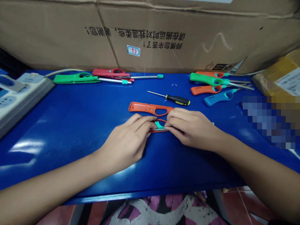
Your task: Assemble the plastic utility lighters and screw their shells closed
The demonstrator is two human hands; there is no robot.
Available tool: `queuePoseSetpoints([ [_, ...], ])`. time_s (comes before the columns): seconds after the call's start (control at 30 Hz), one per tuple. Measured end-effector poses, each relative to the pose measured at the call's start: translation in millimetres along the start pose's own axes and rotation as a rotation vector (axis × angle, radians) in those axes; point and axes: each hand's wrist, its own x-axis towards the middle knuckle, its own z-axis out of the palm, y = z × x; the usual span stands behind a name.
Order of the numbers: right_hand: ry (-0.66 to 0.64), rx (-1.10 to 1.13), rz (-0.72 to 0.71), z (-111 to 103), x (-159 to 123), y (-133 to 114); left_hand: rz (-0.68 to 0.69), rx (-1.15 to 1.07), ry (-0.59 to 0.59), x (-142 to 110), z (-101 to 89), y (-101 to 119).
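Between my two hands lies an orange lighter half-shell (161, 121) with a teal trigger (159, 125) set in its opening. My left hand (131, 137) has its fingers closed on the shell's left part, fingertips near the trigger. From the right, my right hand (189, 126) pinches the other end beside the trigger, hiding that end. Just behind, a second orange half-shell (142, 107) lies with its inside facing up, its right tip close to my right fingers. A screwdriver (178, 100) with a black and yellow handle rests farther back.
Green (75, 78) and red (110, 72) long lighters lie at the back left. At the back right are green (206, 78), orange (205, 90) and blue (217, 98) ones. A power strip (23, 93) stands left; a large cardboard box (150, 18) walls the back of the blue table (70, 125).
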Motion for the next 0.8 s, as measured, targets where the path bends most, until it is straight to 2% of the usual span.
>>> queuePoseSetpoints([
  [0.13, 0.001, -0.005, -0.016, 0.5, 1.1, -0.9, -0.05, -0.167, 0.052, 0.6, 2.9, 0.7],
  [0.3, -0.012, -0.023, -0.011, 0.0, 2.5, -3.5, -0.018, -0.225, 0.175, 2.3, 7.0, -0.5],
  [0.43, -0.013, -0.03, -0.009, 0.5, 2.3, -4.8, -0.08, -0.268, 0.234, 2.6, 6.0, 0.8],
  [0.8, -0.002, -0.054, -0.006, -1.8, 3.2, -8.1, -0.214, -0.335, 0.212, 3.9, 4.5, 1.4],
])
